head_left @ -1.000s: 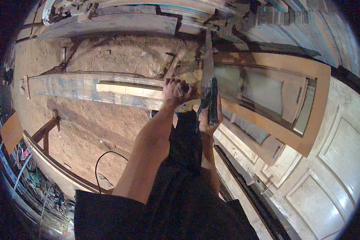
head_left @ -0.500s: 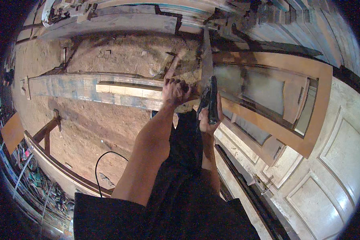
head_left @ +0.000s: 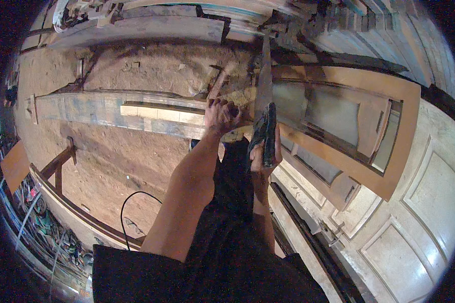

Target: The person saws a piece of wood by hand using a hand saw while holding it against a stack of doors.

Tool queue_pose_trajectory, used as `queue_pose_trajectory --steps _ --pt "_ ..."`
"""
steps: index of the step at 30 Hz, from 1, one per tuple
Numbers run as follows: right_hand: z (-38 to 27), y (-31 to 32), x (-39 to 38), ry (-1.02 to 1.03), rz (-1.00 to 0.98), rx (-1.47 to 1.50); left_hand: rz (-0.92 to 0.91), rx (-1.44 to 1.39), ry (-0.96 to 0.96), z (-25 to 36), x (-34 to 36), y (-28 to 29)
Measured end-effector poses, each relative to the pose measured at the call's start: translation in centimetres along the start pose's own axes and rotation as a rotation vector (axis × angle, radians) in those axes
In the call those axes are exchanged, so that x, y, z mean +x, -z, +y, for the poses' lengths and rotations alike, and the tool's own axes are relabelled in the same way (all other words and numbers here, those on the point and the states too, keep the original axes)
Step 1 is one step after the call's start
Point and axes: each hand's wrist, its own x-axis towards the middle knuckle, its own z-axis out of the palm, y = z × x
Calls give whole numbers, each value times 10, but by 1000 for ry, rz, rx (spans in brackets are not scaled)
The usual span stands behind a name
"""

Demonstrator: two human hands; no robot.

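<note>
A pale wooden batten (head_left: 162,114) lies along a long worn plank (head_left: 81,107). My left hand (head_left: 221,116) is closed over the batten's right end and presses it to the plank. My right hand (head_left: 264,154) grips the dark handle of a handsaw (head_left: 265,81). The saw's blade points away from me, just right of my left hand, across the end of the wood. Whether its teeth sit in a cut cannot be made out, as my left hand and the handle cover that spot.
Right of the saw lie a brown wooden frame with panes (head_left: 404,126) and a white panelled door (head_left: 389,247). Stacked boards (head_left: 389,30) fill the far right. A black cable (head_left: 122,217) curves over the dirt floor (head_left: 106,161). Tools and scrap (head_left: 45,227) crowd the left edge.
My right hand has drawn the saw back toward me, lower in the view. My left hand and the batten have stayed nearly in place.
</note>
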Motion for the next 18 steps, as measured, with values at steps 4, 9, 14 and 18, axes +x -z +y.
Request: queue_pose_trajectory --steps 4,9,14,18 --pt "16 -7 13 28 -36 84 42 4 10 -6 -4 -1" --pt "12 -11 16 20 -34 129 8 -11 21 -10 -4 -6" --pt "21 -3 11 -70 -35 101 -54 30 51 -5 -2 -4" --pt "23 0 0 -9 -12 -69 -55 -5 64 -5 -1 -1"
